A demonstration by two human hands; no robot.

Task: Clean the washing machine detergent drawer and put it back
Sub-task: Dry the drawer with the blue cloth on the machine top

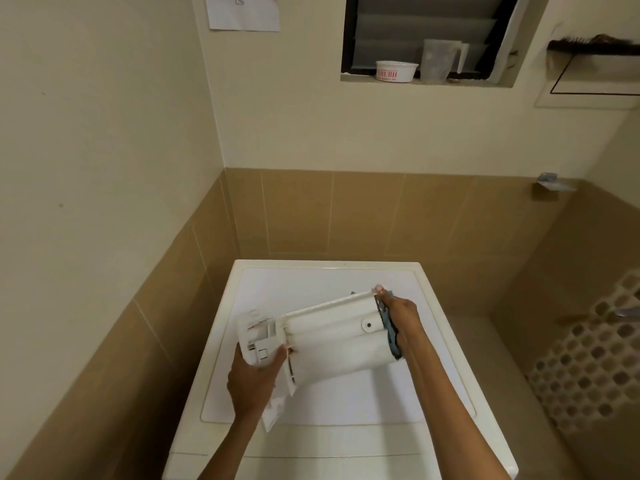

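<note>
1. Long, ribbed white plastic detergent drawer (pixel 332 341), held underside-up just above the white washing machine lid (pixel 433 299), probably so its base can be inspected or wiped.
2. Left hand (pixel 251 379) grips the drawer's front-panel end together with a white cloth or paper (pixel 275 410); which it is cannot be told.
3. Right hand (pixel 401 315) clasps the rear end, fingers curled round its blue-grey edge, steadying it.
4. Behind the machine: tan wall tiles (pixel 363 213); high above, a window ledge bearing a white tub (pixel 397 71).

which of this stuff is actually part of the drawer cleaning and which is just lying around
For the job: drawer, gripped by the left hand and right hand; washer underneath.

Lying about: tub and jug on the sill; paper on the wall.
</note>
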